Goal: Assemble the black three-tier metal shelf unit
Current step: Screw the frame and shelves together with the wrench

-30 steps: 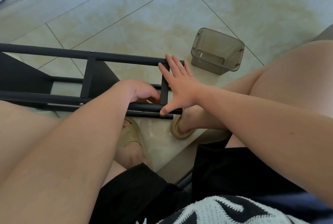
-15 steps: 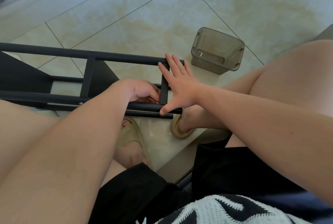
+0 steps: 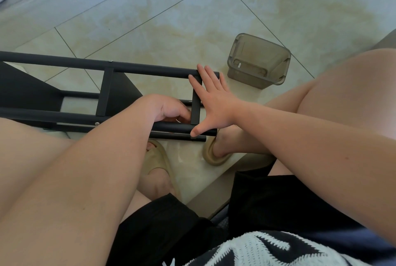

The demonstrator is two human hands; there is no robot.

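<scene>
The black shelf frame (image 3: 150,71) lay on its side across the floor, long axis running left to right. The right hand (image 3: 214,103) pressed flat and spread against its end crossbar (image 3: 196,111); the left hand (image 3: 169,109), nearest the lower joint, curled inside, any hold hidden

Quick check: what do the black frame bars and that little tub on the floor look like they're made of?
Frame bars: likely metal tube with a matte black coating; round, straight, even dull sheen, a screw head showing. Tub: probably plastic, smoky translucent brown; its inside shows through the moulded walls.
</scene>
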